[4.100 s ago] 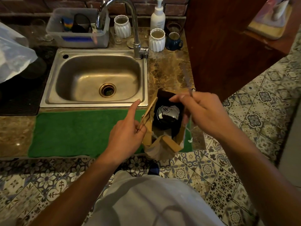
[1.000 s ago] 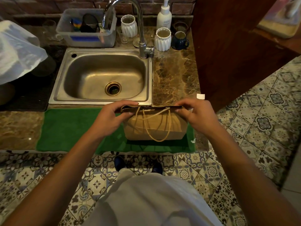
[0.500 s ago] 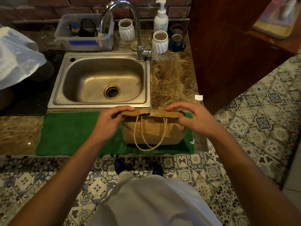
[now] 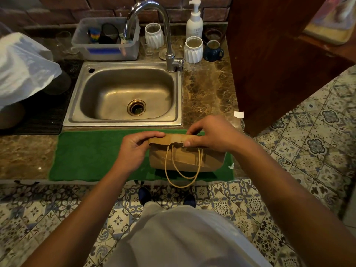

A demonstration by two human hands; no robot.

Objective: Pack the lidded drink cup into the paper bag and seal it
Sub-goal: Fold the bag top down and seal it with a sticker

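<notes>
A brown paper bag (image 4: 185, 160) stands on the green mat (image 4: 92, 157) at the counter's front edge. Its top is folded over toward me into a flat flap, and its twine handles (image 4: 181, 174) hang down past the counter edge. My left hand (image 4: 134, 147) pinches the flap's left end. My right hand (image 4: 210, 135) presses the flap's right part with thumb and fingers. The lidded drink cup is hidden inside the bag.
A steel sink (image 4: 125, 93) with a tall faucet (image 4: 169, 45) lies behind the mat. White ribbed cups (image 4: 193, 50), a blue mug (image 4: 212, 51), a pump bottle (image 4: 194, 22) and a plastic bin (image 4: 107, 41) stand at the back. A small white sticker (image 4: 238, 114) sits by the wooden cabinet (image 4: 269, 54).
Four seconds ago the bag was open with the cup's lid showing. Since then the bag was turned broadside, its mouth closed and its top folded down; my right hand slid along the flap.
</notes>
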